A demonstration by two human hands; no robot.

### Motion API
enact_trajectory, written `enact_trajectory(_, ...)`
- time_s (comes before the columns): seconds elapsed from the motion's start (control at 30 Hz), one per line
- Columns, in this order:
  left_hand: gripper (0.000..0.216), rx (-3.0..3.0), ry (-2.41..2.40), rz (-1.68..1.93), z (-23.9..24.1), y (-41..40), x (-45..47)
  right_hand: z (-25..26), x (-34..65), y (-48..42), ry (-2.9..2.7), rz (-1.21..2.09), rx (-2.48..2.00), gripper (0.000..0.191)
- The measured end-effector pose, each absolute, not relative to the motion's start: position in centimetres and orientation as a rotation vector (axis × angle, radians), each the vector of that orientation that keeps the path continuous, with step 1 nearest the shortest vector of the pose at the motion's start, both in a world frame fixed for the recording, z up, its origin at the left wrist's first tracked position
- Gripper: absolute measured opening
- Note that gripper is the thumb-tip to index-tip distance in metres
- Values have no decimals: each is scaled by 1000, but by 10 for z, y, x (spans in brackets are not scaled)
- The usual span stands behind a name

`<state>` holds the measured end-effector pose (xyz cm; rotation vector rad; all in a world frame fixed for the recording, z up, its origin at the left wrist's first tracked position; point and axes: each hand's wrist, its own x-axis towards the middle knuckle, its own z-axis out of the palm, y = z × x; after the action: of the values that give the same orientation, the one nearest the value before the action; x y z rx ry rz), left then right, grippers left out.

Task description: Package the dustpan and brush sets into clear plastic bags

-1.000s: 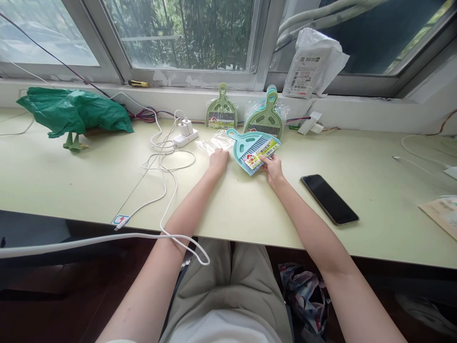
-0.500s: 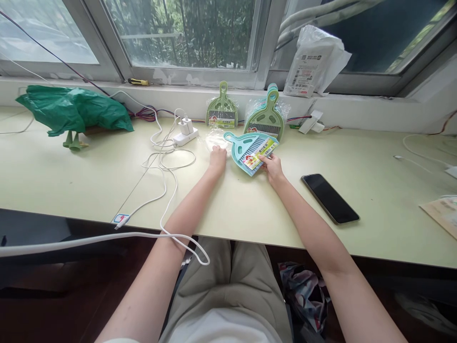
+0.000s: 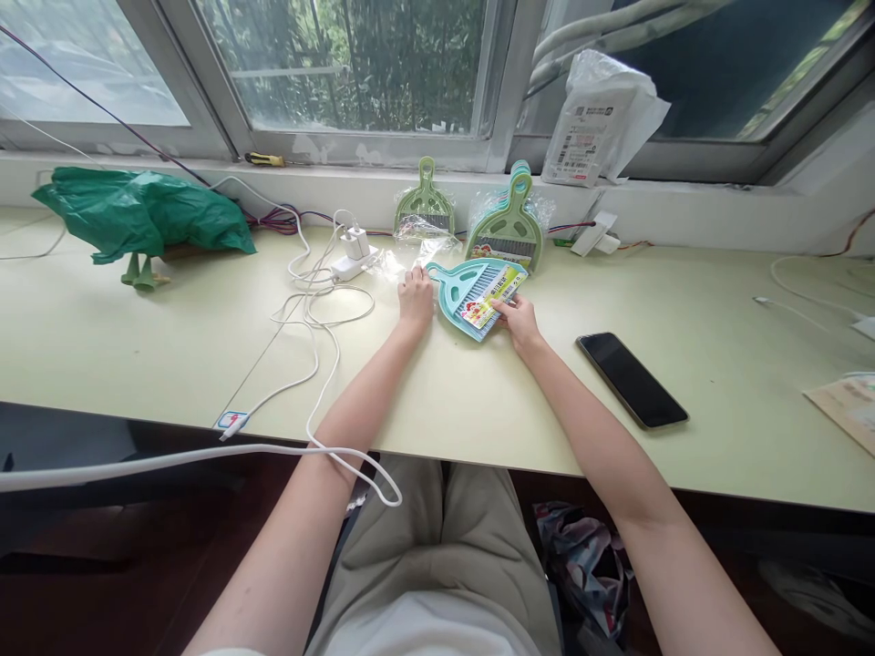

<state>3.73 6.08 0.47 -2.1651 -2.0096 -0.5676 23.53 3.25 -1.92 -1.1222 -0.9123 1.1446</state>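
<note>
A small teal dustpan-and-brush set [image 3: 471, 292] with a yellow label lies on the pale desk [image 3: 478, 401]. My right hand [image 3: 518, 321] pinches its near right edge. My left hand [image 3: 415, 293] is closed on a clear plastic bag [image 3: 403, 260] that stands crumpled up just left of the set's handle. Behind them, two green dustpan sets lean against the wall: a single one [image 3: 425, 210] and a wrapped stack [image 3: 509, 223].
A black phone [image 3: 632, 379] lies right of my right arm. White charger cables [image 3: 314, 310] and a plug [image 3: 352, 255] lie left. A green plastic bag [image 3: 140, 211] sits at the far left, a white parcel [image 3: 594, 118] on the sill.
The teal set has slid a little left and away under my right hand. My left hand went from flat on the bag to gripping it, and the bag has lifted and bunched up.
</note>
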Motion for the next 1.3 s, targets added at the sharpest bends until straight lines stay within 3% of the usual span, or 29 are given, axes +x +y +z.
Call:
enact_trajectory(0.27, 46, -2212, -1867, -614, 12, 52, 44, -21, 235, 34, -916, 1116, -1135, 28)
enact_trajectory(0.63, 69, -1959, -2075, -690, 12, 57, 31, -22, 235, 34, -863, 1084, -1134, 27)
enact_trajectory(1.3, 69, -2418, -1637, -760, 8, 51, 46, -23, 235, 34, -844, 1091, -1068, 32)
